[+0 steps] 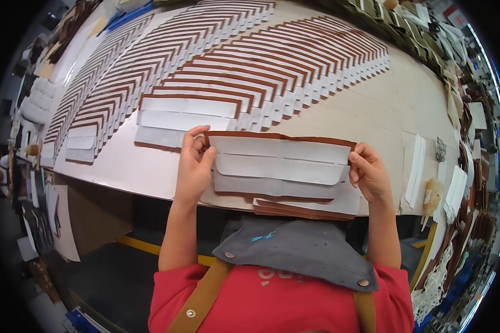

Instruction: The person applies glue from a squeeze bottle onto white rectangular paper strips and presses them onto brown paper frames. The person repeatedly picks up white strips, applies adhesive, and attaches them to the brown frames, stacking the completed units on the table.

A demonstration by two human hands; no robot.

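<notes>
Between my two hands, a wide brown-edged panel [278, 176] faced with white and light grey layers is held up over the table's front edge. My left hand [194, 169] pinches its upper left corner between thumb and fingers. At the upper right corner, my right hand [370, 173] grips it the same way. The panel bows slightly, with a faint crease down its middle. Beneath its lower edge, a small stack of similar brown and white panels [308, 210] lies partly hidden at the table edge.
Overlapping rows of like panels [189, 108] fan back across the pale table [366, 111]. White strips [415, 172] and a squeeze bottle [432, 197] with a pale nozzle lie at the right. Dark olive material [397, 28] is heaped along the far right edge.
</notes>
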